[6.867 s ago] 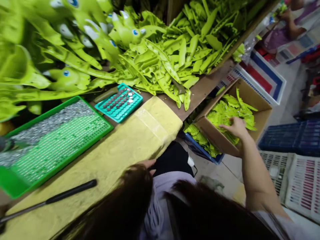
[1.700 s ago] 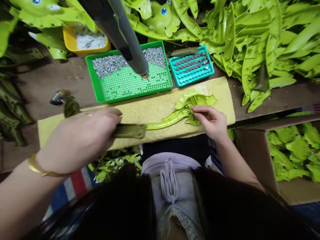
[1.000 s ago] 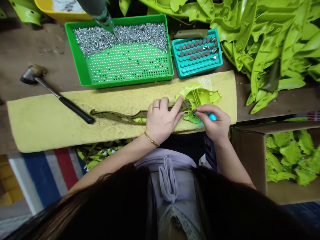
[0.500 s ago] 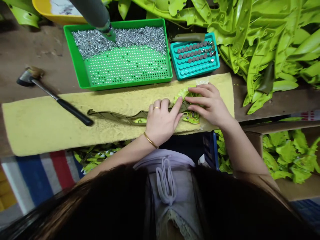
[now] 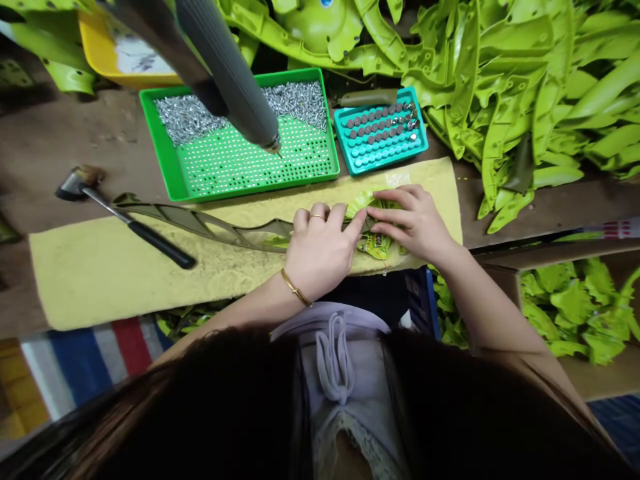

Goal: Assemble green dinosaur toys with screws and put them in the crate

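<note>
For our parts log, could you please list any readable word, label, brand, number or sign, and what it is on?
No text can be read.
Small dark piece by the right hand: any marks too small to read.
Reddish strip at the right edge: too blurred to tell.

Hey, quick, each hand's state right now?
Left hand: on the olive strip, grip hidden.
Right hand: at the lime-green part; can't tell if gripping.

One left hand (image 5: 320, 257), one right hand (image 5: 417, 223). Beneath them: one yellow cloth (image 5: 100, 280), one olive strip (image 5: 240, 237), one lime part (image 5: 361, 202), partly hidden. Left of the hands: one hammer (image 5: 150, 233). Beyond them: one green tray (image 5: 260, 189), one teal tray (image 5: 389, 165), one yellow tub (image 5: 97, 50), one power driver (image 5: 233, 83). Right: one cardboard box (image 5: 590, 381).
</note>
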A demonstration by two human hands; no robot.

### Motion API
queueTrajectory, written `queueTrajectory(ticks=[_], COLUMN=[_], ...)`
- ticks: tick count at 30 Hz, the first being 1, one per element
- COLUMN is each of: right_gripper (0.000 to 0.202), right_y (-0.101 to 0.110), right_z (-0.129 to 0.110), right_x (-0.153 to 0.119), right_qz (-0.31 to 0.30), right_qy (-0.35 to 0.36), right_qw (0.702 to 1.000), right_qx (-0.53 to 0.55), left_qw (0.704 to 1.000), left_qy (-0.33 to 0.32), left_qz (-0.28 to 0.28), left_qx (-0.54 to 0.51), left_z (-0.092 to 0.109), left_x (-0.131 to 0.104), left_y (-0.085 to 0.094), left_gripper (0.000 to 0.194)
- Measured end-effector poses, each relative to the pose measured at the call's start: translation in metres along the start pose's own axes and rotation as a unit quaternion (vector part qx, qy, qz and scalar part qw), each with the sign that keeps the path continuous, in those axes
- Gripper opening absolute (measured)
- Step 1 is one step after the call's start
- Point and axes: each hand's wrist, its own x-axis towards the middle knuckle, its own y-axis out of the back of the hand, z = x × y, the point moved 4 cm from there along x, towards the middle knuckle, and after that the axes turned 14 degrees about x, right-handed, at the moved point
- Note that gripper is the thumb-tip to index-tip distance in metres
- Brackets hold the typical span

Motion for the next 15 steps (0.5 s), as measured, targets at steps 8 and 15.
queueTrajectory(ticks=[8,15], right_gripper=[0.035,0.038], right_y=[-0.01,-0.018], right_z=[-0.01,-0.013], right_x=[0.003,0.003], right_qz=[0.003,0.037], right_qy=[0.0,0.004], right_qw=[0.999,0.998], right_qx=[-0.038,-0.042], left_qw=[0.999,0.989], left_qy=[-0.018,0.037], left_qz=[-0.001,0.136], left_qx=[-0.032,-0.049], left_z=[-0.02,-0.043], left_x=[-0.003,-0.032], left_y=[-0.022,-0.03], left_gripper=[0.044,0.029])
